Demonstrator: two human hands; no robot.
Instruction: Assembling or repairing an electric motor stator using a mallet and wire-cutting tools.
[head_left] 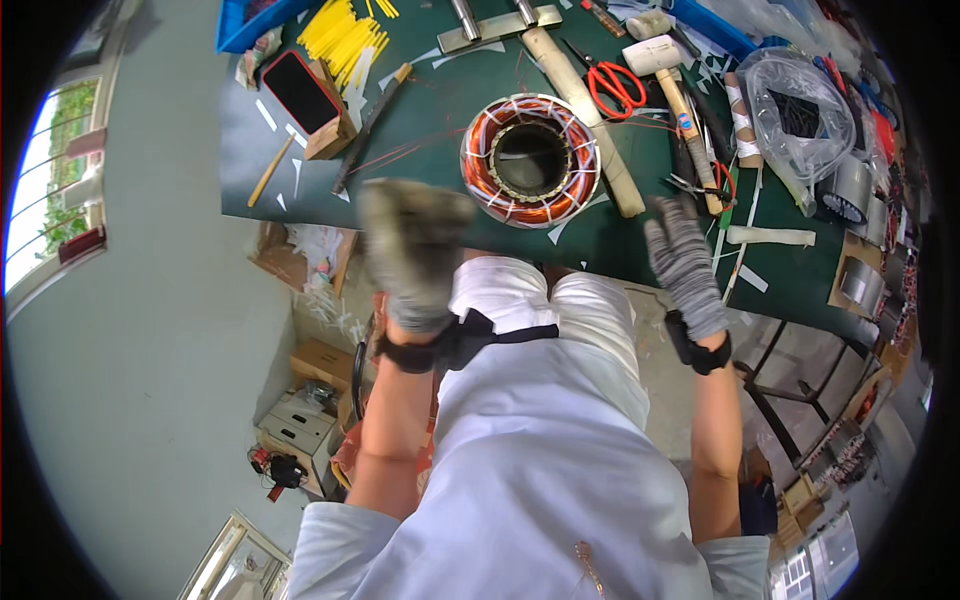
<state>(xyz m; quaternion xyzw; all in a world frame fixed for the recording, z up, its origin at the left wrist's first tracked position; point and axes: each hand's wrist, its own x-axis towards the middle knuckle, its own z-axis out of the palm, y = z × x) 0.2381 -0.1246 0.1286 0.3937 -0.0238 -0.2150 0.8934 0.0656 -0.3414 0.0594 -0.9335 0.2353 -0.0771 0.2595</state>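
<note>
A motor stator (478, 165) lies on the green tabletop in front of me, its copper windings laced with white cord around a dark, hollow core. My left hand (415, 245), in a grey work glove, hovers by the table's near edge, left of the stator; motion smears its fingers. My right hand (685, 262), gloved in grey knit, is at the same edge to the right, fingers stretched out and no object visible in it. Just beyond its fingertips lie small orange-handled pliers (712, 188) and a mallet (655, 57) with a wrapped wooden handle.
A long wooden stick (585, 120) and red-handled scissors (612, 90) lie beside the stator. Farther left are a phone (300, 92) on a wooden block, a dark thin stick (370, 130) and yellow strips (340, 38). A clear plastic bag (800, 115) sits at the right.
</note>
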